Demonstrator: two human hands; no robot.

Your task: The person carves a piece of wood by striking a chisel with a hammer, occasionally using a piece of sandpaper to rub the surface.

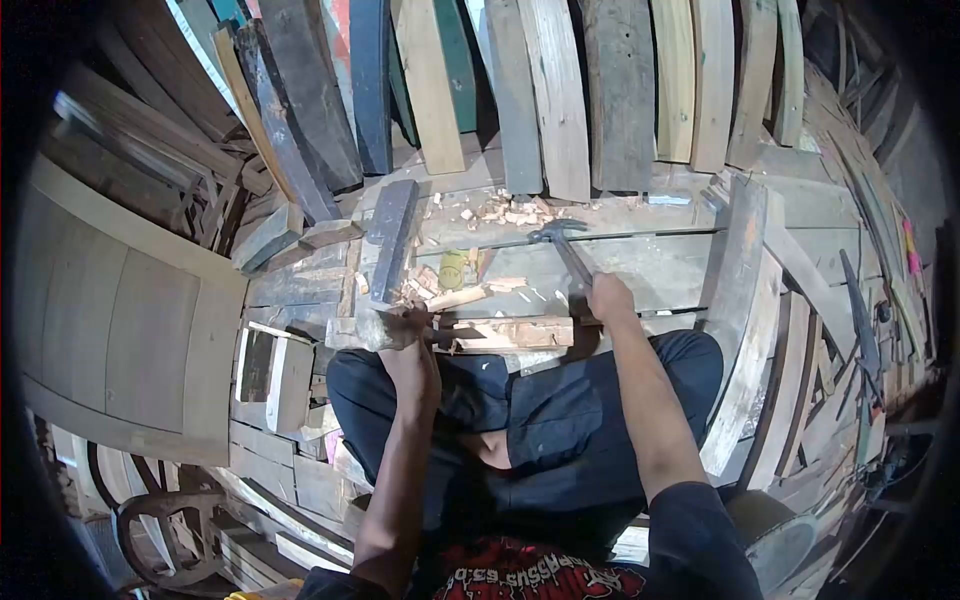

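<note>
My right hand (608, 297) grips the handle of a claw hammer (560, 240), whose metal head is raised over the wooden floor boards. My left hand (405, 330) is closed on the end of a pale wooden piece (510, 333) that lies across in front of my knees. Wood chips and splinters (500, 212) lie scattered beyond it. I sit cross-legged in dark trousers.
Many planks (560, 90) lean upright along the back. A dark wooden block (390, 235) lies on the floor to the left. A curved wooden panel (130, 320) sits at left, stacked boards (750, 300) at right, a small wooden frame (275, 375) beside my left knee.
</note>
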